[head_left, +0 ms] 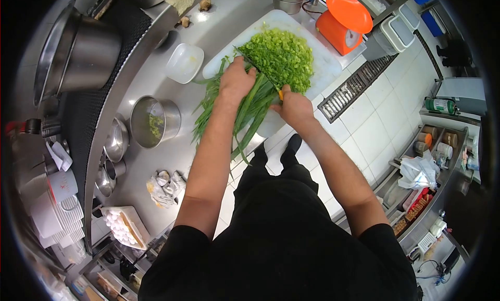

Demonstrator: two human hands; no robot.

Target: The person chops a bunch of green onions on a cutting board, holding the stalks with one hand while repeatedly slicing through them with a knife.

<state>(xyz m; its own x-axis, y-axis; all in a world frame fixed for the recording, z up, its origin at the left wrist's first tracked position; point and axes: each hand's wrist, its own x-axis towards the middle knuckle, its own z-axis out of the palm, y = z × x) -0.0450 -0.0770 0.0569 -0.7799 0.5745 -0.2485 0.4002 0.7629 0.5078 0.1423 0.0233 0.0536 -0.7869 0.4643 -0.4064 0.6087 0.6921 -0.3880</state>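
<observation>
Greens (pixel 254 104), overhanging cutting board (pixel 328 66): we judge light, limp, slippery; hold near cut ends. Left hand (pixel 238 83) clasps them; right hand (pixel 296 109) grips knife (pixel 281 95).

Over at the cutting board (pixel 325 65), the right hand (pixel 297 109) grips a knife (pixel 280 95), the left hand (pixel 237 81) on long greens (pixel 251 111); chopped greens (pixel 281 52) heap there too, an orange scale (pixel 341 33) just beside.

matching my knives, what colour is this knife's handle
The visible bit of the knife handle is yellow-orange, seen in the head view.
</observation>
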